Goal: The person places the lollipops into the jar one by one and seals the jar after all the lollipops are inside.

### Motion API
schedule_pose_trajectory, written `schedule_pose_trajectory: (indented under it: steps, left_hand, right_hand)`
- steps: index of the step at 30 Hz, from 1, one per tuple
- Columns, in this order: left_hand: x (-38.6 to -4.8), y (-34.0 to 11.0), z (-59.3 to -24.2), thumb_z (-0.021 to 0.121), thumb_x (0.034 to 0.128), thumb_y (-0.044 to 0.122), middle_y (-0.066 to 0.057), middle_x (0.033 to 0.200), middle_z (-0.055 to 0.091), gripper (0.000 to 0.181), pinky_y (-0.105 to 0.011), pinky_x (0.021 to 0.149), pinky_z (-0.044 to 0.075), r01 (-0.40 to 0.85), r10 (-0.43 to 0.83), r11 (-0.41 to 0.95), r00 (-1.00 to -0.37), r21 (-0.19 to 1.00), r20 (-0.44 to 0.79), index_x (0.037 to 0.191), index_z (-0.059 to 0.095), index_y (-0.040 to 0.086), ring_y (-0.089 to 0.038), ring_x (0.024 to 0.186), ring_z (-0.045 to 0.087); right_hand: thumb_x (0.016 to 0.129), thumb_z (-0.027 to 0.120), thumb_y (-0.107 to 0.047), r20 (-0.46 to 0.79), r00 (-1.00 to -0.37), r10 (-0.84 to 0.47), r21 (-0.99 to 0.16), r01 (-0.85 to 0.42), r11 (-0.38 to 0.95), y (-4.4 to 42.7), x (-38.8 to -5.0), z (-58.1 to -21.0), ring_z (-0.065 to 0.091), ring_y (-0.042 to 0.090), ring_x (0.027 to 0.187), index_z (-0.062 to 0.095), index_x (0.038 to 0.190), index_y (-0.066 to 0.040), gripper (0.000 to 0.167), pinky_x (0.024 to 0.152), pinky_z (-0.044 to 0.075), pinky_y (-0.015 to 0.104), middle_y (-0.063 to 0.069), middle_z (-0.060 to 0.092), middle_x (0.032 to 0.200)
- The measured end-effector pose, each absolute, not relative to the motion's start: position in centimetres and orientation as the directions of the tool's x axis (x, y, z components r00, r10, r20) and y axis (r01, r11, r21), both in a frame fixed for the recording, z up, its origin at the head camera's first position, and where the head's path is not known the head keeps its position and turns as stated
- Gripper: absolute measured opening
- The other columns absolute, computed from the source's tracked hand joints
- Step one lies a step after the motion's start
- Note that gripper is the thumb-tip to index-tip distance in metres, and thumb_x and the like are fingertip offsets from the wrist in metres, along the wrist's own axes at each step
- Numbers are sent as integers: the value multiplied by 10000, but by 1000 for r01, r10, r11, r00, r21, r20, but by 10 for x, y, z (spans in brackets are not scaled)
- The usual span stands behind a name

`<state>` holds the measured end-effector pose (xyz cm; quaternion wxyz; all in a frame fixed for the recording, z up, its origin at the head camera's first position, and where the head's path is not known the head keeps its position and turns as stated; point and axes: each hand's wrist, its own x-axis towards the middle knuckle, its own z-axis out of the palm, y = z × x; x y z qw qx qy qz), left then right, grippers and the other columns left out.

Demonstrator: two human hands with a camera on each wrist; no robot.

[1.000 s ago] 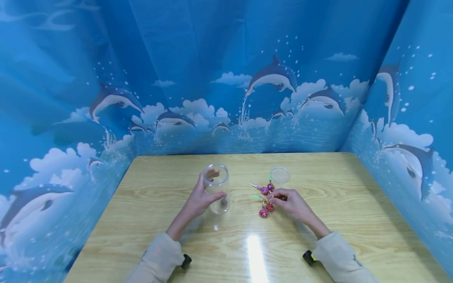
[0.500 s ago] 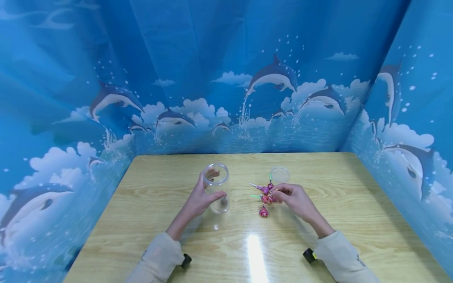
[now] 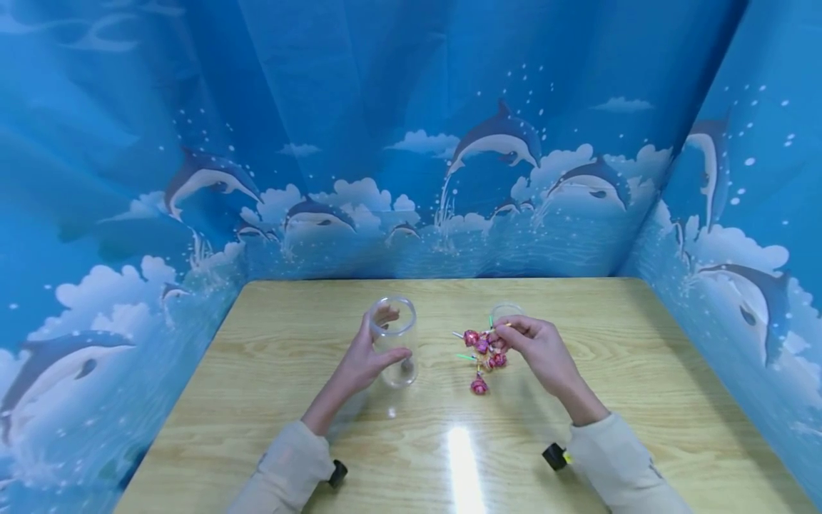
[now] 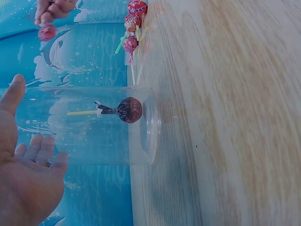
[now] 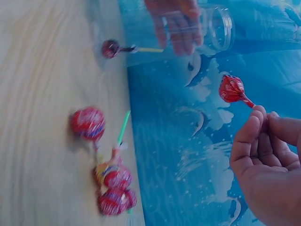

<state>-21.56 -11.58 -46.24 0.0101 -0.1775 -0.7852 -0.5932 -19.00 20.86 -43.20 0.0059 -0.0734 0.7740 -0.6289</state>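
Note:
My left hand (image 3: 357, 365) holds a clear plastic jar (image 3: 401, 343), thumb on one side and fingers on the other. The jar stands upright on the table with its mouth uncovered. One dark-wrapped lollipop (image 4: 130, 111) with a yellow stick stands head down at its bottom, as the left wrist view shows. Over the lollipop pile, my right hand (image 3: 543, 357) pinches a red-wrapped lollipop (image 5: 232, 89) by its stick end, its head raised off the table. Several more wrapped lollipops (image 3: 494, 360) lie close together below that hand, some with green or white sticks.
A round clear lid (image 3: 507, 310) lies behind the lollipops, partly hidden by the right hand. The wooden table (image 3: 282, 321) ends at a blue dolphin-print curtain (image 3: 359, 143) behind and on both sides.
My right hand has drawn a red lollipop out of the pile and lifted it, moving slightly away from me. The left hand and jar have stayed in place.

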Motion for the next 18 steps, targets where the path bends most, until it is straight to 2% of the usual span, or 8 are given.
schedule_pose_trajectory:
  steps: [3, 7, 13, 16, 18]
  left_hand:
    - [-215, -116, -461, 855, 841, 72, -180, 1502, 506, 865, -657, 1169, 281, 291, 262, 239, -938, 926, 227, 1531, 334, 97, -365, 1408, 453]
    - [-215, -116, -461, 868, 835, 118, -171, 1503, 508, 873, -654, 1172, 279, 289, 265, 248, -938, 925, 222, 1528, 338, 104, -365, 1412, 451]
    - [-214, -116, -460, 868, 833, 107, -171, 1506, 503, 885, -670, 1164, 279, 283, 268, 244, -939, 927, 216, 1535, 330, 103, -418, 1416, 433]
    - [-214, -116, -460, 866, 833, 104, -191, 1507, 496, 886, -672, 1163, 278, 284, 270, 236, -938, 929, 218, 1535, 327, 86, -448, 1413, 425]
    - [-214, -116, -460, 867, 832, 110, -197, 1505, 495, 885, -673, 1162, 278, 286, 270, 234, -937, 929, 220, 1533, 327, 77, -457, 1410, 423]
  right_hand:
    - [1032, 664, -232, 86, -989, -117, -988, -100, 117, 203, -192, -426, 695, 248, 899, 684, 1177, 71, 337, 873, 590, 344, 119, 737, 972]
    - [1030, 662, -178, 84, -989, -118, -996, -81, -31, 194, -195, -416, 687, 174, 887, 691, 1153, 34, 246, 883, 587, 319, 42, 743, 969]
    - [1030, 645, -98, 122, -980, -159, -974, -87, -211, 178, -202, -403, 669, 114, 869, 721, 1071, -47, 100, 831, 582, 251, 49, 737, 978]
    - [1035, 636, -93, 139, -975, -175, -962, -92, -255, 169, -205, -397, 666, 121, 872, 721, 1062, -56, 97, 811, 582, 240, 57, 733, 984]
    - [1036, 633, -89, 150, -972, -182, -957, -97, -273, 164, -208, -394, 665, 126, 873, 708, 1076, -24, 107, 802, 582, 241, 60, 732, 983]
